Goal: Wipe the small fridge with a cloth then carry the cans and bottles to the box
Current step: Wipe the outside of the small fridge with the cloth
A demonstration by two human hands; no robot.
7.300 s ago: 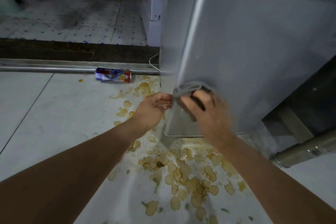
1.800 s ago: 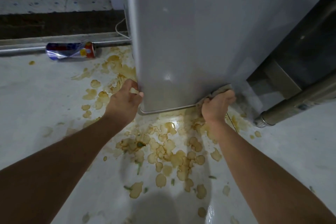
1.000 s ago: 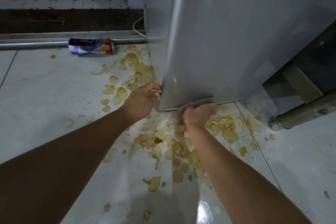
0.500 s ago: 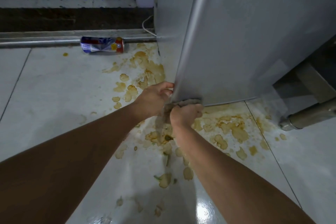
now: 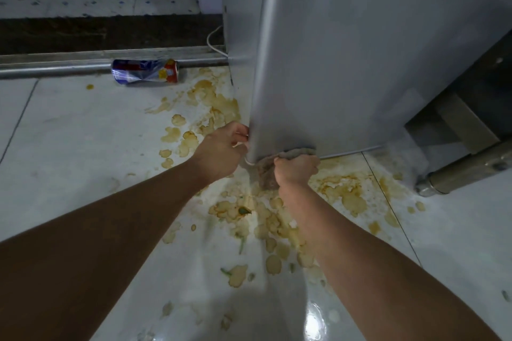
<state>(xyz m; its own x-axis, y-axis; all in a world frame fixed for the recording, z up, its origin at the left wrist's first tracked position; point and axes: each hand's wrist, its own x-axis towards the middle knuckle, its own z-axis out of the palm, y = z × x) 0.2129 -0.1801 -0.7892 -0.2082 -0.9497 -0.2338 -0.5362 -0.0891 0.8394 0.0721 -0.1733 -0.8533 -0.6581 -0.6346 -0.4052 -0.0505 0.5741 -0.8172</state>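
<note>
The small grey metal fridge (image 5: 360, 63) stands on the pale tiled floor (image 5: 69, 147) amid brown spill stains, and the right hand (image 5: 296, 169) is curled round a limp grey-brown cloth (image 5: 266, 174), bunching it against the fridge's bottom front edge near the corner; soft and probably damp, it handles best wadded in the fist like this. The left hand (image 5: 221, 149), arm stretched forward, has its fingers curled at the corner edge, seemingly steadying it. A crushed blue-and-red drink can (image 5: 145, 71), light and easily pinched round its middle, lies well apart by the metal door rail (image 5: 55, 68).
</note>
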